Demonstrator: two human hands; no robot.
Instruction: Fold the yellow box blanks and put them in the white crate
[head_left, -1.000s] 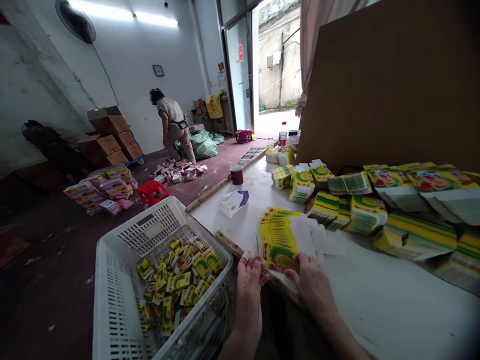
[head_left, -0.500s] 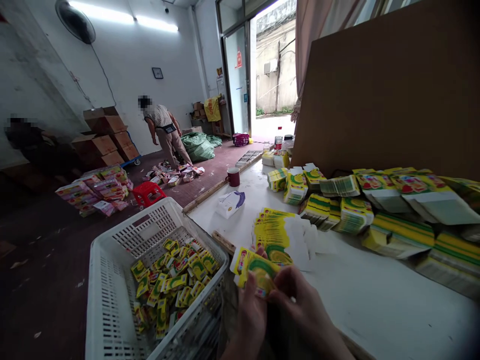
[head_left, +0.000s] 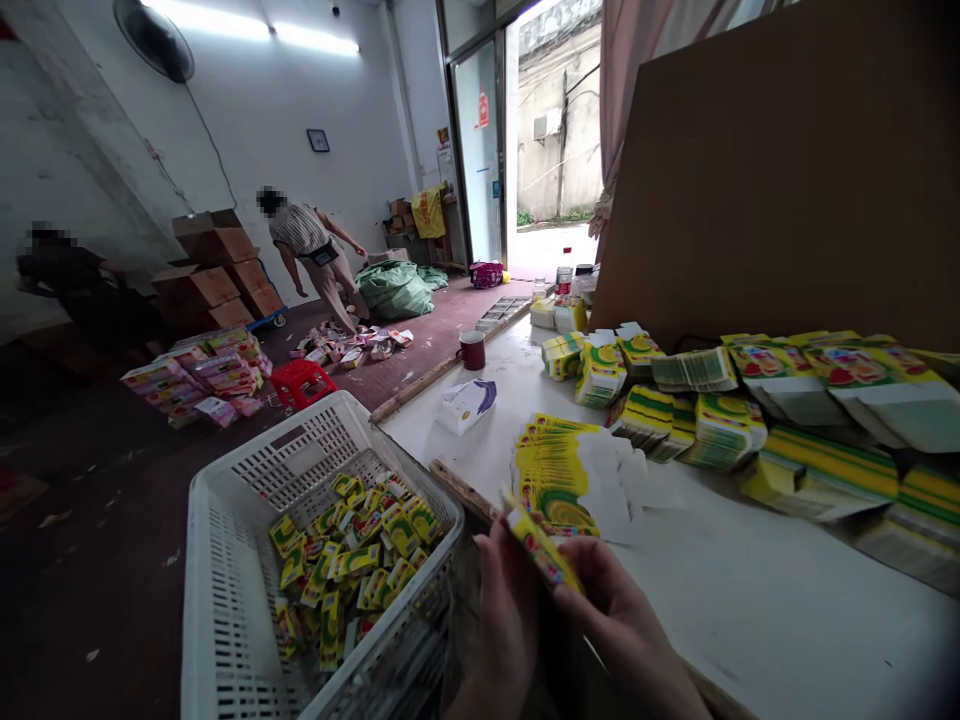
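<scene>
A small yellow carton (head_left: 544, 552) with green and red print is tilted edge-on between my hands, above the table's near edge. My right hand (head_left: 619, 610) pinches its near end between thumb and fingers. My left hand (head_left: 502, 610) is curled behind its far side; the thumb stands off the carton and the other fingers are partly hidden. Just beyond lies a fanned stack of flat yellow-and-white cartons (head_left: 559, 480). To the left, a white plastic basket (head_left: 206, 560) contains many folded yellow cartons (head_left: 364, 560).
Bundles of flat cartons (head_left: 727, 430) line the right of the white table (head_left: 750, 600), before a large brown board (head_left: 787, 190). A tissue pack (head_left: 466, 405) and dark red mug (head_left: 472, 350) stand farther back. A person (head_left: 307, 245) bends over scattered packs beyond a red stool (head_left: 302, 383).
The carton has turned from its broad printed face to its narrow side. My left thumb has lifted off it. In the background the person has leaned over and stretched out an arm.
</scene>
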